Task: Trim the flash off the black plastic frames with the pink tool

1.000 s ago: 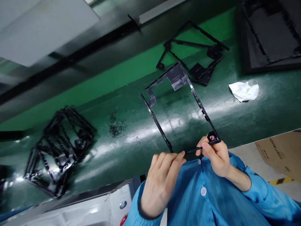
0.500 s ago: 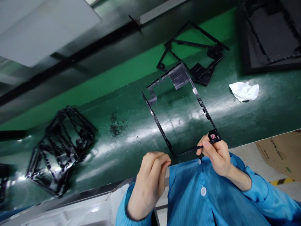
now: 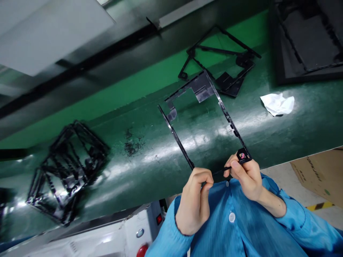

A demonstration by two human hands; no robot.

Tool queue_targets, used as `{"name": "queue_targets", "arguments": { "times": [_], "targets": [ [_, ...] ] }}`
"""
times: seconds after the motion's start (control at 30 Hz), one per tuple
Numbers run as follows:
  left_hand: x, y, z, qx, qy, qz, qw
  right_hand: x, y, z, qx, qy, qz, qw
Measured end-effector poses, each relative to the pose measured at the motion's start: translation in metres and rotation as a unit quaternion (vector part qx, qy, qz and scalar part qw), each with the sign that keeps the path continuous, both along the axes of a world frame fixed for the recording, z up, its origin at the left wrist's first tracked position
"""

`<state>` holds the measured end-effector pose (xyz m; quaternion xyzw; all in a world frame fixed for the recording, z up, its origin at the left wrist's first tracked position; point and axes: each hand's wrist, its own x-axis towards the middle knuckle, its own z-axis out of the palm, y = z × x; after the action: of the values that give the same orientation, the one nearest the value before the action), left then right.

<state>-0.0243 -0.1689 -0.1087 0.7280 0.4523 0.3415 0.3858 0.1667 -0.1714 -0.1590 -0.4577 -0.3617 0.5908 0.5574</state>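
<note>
A thin black plastic frame (image 3: pixel 179 142), roughly rectangular with a broad plate at its far end, is held tilted above the green bench. Near its right corner, which has a small hexagonal opening, my right hand (image 3: pixel 246 176) grips the near bar between thumb and fingers. My left hand (image 3: pixel 194 198) is closed at the near left corner and covers it. Its thumb and forefinger are pinched together close to the bar; whatever lies between them is hidden.
More black frames (image 3: pixel 222 50) lie behind the held one, and a stack of them (image 3: pixel 68 171) sits at left. A crumpled white tissue (image 3: pixel 278 104) is on the green bench (image 3: pixel 144 178). At upper right is a dark tray (image 3: pixel 288 76); a cardboard box (image 3: pixel 318 175) stands below, right.
My left hand has moved right, from beside the frame to over its near left corner, fingers still pinched. My right hand keeps its hold; the frame has barely shifted.
</note>
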Motion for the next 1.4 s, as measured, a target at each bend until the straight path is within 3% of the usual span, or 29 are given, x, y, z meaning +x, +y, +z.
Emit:
{"name": "queue_targets", "arguments": {
  "times": [0.3, 0.6, 0.9, 1.17, 1.3, 1.4],
  "targets": [
    [-0.017, 0.008, 0.017, 0.061, 0.166, 0.022, 0.984, -0.001, -0.004, -0.006, 0.000, -0.004, -0.004, 1.000],
    [-0.026, -0.004, 0.016, 0.146, 0.273, -0.024, 0.951, -0.001, -0.005, -0.008, 0.003, -0.021, -0.002, 1.000],
    [-0.029, 0.006, 0.023, 0.188, 0.371, -0.070, 0.907, -0.001, -0.005, -0.007, 0.000, -0.022, -0.012, 1.000],
    [-0.054, 0.010, 0.018, 0.197, 0.364, 0.006, 0.910, -0.003, -0.003, -0.005, -0.011, -0.009, -0.024, 1.000],
    [-0.056, 0.011, 0.015, 0.171, 0.300, 0.057, 0.937, -0.003, -0.001, -0.004, -0.017, -0.004, -0.023, 1.000],
    [-0.052, 0.011, 0.011, 0.140, 0.256, 0.056, 0.955, -0.003, -0.001, -0.004, -0.020, 0.001, -0.025, 0.999]
  ]
}}
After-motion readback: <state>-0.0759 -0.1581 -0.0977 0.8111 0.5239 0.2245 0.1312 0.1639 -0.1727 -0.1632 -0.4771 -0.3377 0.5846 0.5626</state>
